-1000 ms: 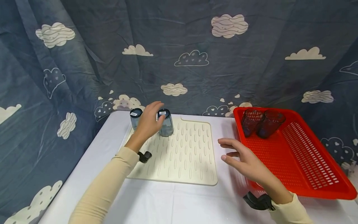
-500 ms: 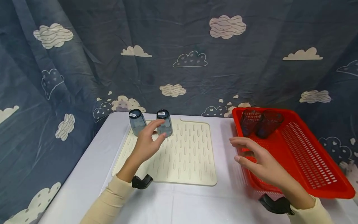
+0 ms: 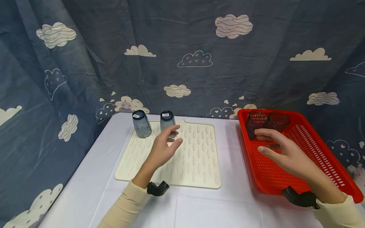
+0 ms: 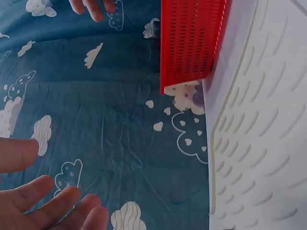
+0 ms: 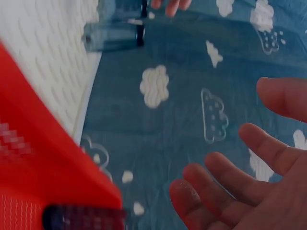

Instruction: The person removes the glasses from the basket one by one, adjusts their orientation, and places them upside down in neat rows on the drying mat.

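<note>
With the right hand (image 3: 285, 152) spread empty just short of the dark cups (image 3: 266, 122), I'd wrap the nearer one low, while the left hand (image 3: 163, 147) hovers loose.

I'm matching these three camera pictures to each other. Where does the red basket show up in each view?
Head: the red basket fills the right side, on the table, under the right hand.
Left wrist: its perforated wall hangs from the top edge, centre.
Right wrist: a blurred red mass at lower left.
Shared landmark: the cream ridged mat, beside the basket in every view.
</note>
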A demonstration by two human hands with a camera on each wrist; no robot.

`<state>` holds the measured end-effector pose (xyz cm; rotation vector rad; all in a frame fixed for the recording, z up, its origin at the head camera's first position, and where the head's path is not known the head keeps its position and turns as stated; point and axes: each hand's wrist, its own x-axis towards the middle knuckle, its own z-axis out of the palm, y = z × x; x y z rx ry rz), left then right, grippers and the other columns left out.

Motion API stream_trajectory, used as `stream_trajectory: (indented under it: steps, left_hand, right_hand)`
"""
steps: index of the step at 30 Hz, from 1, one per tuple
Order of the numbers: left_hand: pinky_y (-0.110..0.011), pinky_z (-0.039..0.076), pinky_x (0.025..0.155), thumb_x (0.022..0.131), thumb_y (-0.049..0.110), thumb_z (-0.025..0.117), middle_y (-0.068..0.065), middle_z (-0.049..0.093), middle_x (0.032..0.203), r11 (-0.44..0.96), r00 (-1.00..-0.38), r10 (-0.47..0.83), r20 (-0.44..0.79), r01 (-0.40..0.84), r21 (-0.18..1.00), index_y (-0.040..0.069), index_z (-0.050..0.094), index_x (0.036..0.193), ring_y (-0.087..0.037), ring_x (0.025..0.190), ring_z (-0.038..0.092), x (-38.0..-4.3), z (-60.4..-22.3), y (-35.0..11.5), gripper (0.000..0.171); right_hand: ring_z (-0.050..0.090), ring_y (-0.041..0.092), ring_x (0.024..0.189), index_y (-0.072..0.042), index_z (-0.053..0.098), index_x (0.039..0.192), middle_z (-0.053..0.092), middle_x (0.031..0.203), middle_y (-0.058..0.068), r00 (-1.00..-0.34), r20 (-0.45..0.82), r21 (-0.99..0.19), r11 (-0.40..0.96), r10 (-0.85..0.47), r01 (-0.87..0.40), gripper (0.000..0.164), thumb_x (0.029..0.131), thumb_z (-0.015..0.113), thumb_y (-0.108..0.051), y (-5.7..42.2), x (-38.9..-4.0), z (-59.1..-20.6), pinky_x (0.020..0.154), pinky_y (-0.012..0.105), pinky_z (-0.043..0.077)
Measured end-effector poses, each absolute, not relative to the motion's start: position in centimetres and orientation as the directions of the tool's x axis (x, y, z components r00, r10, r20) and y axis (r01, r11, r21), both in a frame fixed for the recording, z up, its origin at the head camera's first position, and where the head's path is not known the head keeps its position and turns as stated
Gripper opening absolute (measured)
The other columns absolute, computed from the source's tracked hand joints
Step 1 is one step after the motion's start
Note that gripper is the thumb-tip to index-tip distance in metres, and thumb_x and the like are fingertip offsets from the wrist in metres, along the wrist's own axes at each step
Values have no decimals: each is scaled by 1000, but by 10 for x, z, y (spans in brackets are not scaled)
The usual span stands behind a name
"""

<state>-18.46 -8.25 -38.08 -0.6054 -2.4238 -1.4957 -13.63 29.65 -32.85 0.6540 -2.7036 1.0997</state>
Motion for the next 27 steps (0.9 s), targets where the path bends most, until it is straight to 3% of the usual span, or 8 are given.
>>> stream_trajectory:
  steps: [7,14,17,20,22,24,26,27]
  left_hand:
    - [-44,54,99,97,13,61,-12,55,143,356,-903,250,350,422,834,8,51,141,-30,123,61,-187,-382,-75,45]
    - [-46,50,104,100,14,57,-11,54,144,242,-926,260,274,337,910,9,50,142,-30,126,60,-191,-379,-68,43]
    - [-45,50,105,100,14,57,-11,54,144,195,-927,276,254,313,930,9,50,142,-30,127,58,-191,-380,-62,42]
    - [-45,50,104,100,15,57,-11,53,145,160,-927,290,238,292,943,9,50,142,-30,128,58,-192,-381,-56,42]
    - [-45,50,104,100,14,57,-11,53,144,140,-925,298,235,286,948,8,50,142,-31,127,58,-192,-383,-50,43]
    - [-44,50,104,100,14,57,-12,54,144,123,-922,306,238,286,950,7,49,142,-31,127,58,-192,-384,-45,43]
    - [-44,50,105,100,13,57,-13,53,144,104,-918,312,244,289,952,6,49,142,-32,128,57,-192,-386,-40,44]
    - [-43,50,105,99,13,57,-13,53,144,94,-917,313,248,290,952,6,48,142,-32,129,57,-192,-387,-38,44]
  right_hand:
    - [46,-23,102,-9,47,142,44,124,-31,-942,211,-608,719,-262,-337,49,96,65,-14,335,-148,-325,75,6,47]
    - [38,-28,94,-8,43,145,47,139,16,-978,92,-558,804,-185,-204,52,99,61,-25,366,-160,-314,68,11,48]
    - [37,-26,95,-7,41,146,45,142,24,-982,66,-548,817,-175,-182,53,100,59,-27,373,-167,-311,68,10,46]
    - [55,0,110,-4,40,146,43,144,26,-984,45,-530,831,-171,-169,55,100,58,-29,378,-174,-309,73,16,50]
    - [55,27,120,-2,37,147,41,146,29,-986,27,-528,835,-167,-156,57,101,56,-31,380,-180,-310,83,34,55]
    - [45,51,124,-1,35,149,37,148,32,-988,1,-520,844,-155,-133,60,102,53,-34,382,-185,-310,89,56,51]
    - [42,54,126,0,33,149,35,149,33,-990,-12,-515,850,-142,-115,62,103,52,-36,384,-190,-311,91,72,39]
    - [41,54,127,0,33,149,34,149,34,-991,-17,-508,855,-133,-106,63,103,51,-37,385,-192,-312,91,73,38]
